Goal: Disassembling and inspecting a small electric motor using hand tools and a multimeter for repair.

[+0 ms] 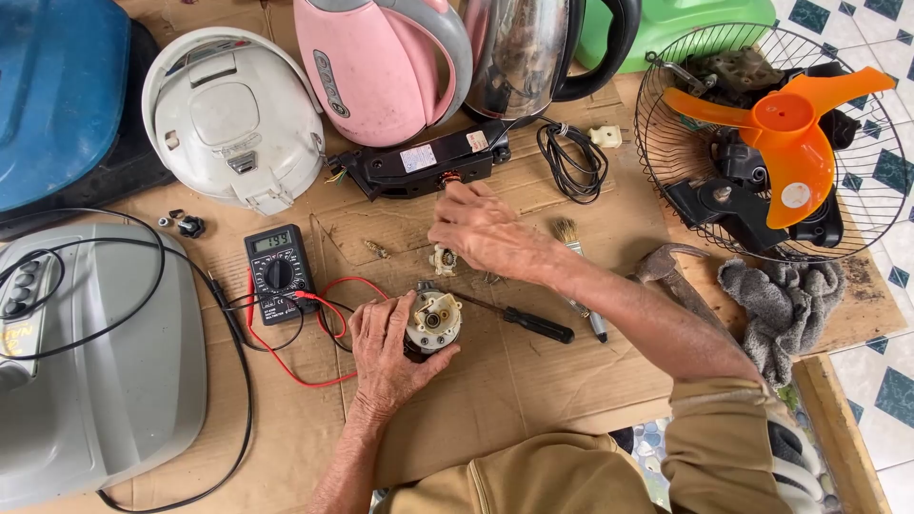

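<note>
Your left hand (pixel 386 357) grips a small electric motor (pixel 433 322), cream end cap facing up, shaft end visible. It sits on the cardboard sheet (pixel 533 381) near you, just right of the red test leads (pixel 305 338).

Your right hand (pixel 476 228) reaches farther out, fingers curled down over a small pale part (pixel 443 259); whether it pinches the part or only touches it, cannot tell.

1 screwdriver (pixel 519 322) lies just beside the motor, tip toward it. A brush (pixel 571 243) lies under your right forearm.

Digital multimeter (pixel 278 273) sits left of the motor, display on, leads looping toward your left hand.

Risks, as judged:
- The small part could slip and be lost among the cardboard folds if the fingertip hold is loose.
- Your right forearm crosses over the brush and screwdriver; pulling back low could roll them.
- The leads lie close to your left wrist; a snag could drag the meter.
- The motor is held by 1 hand only; twisting could tip it.
</note>
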